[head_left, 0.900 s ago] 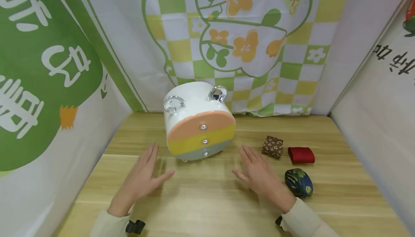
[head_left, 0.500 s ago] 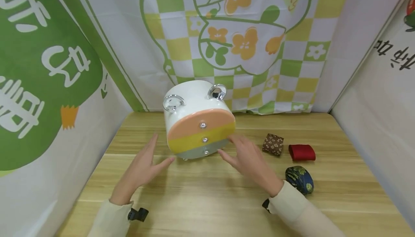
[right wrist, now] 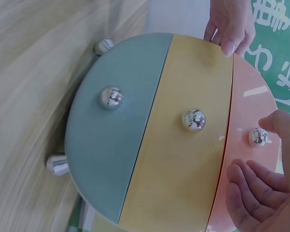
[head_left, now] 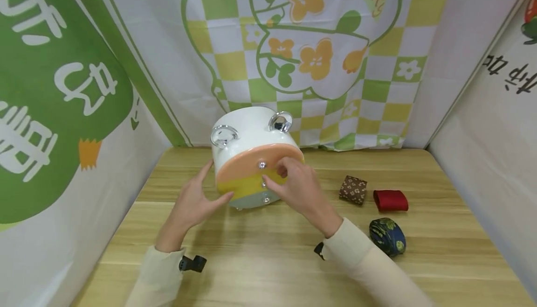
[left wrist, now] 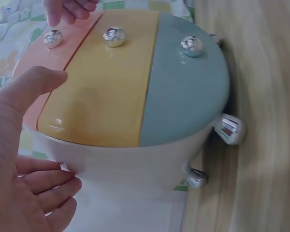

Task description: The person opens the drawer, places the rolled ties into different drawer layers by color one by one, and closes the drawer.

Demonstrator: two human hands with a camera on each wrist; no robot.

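A small white cabinet point(head_left: 251, 132) with a rounded front stands on the table. Its three drawers are orange point(right wrist: 246, 106), yellow point(right wrist: 183, 159) and grey-green point(right wrist: 121, 140), each with a round chrome knob. My left hand point(head_left: 189, 206) is at the cabinet's left side, thumb near the front edge and fingers along the wall. In front of the drawers is my right hand point(head_left: 304, 190); its thumb comes right up to the orange drawer's knob point(right wrist: 258, 137), with loosely bent fingers below. All the drawers sit flush.
To the right lie a brown flowered cloth roll point(head_left: 353, 190), a red cloth roll point(head_left: 390, 200) and a dark blue patterned one point(head_left: 387, 237). Two chrome rings top the cabinet, like ears. A checked curtain point(head_left: 319, 78) hangs behind the wooden table point(head_left: 260, 260).
My right hand has moved left and up from the table to the front of the orange drawer. My left hand has come in to the cabinet's left side. The cabinet stays put.
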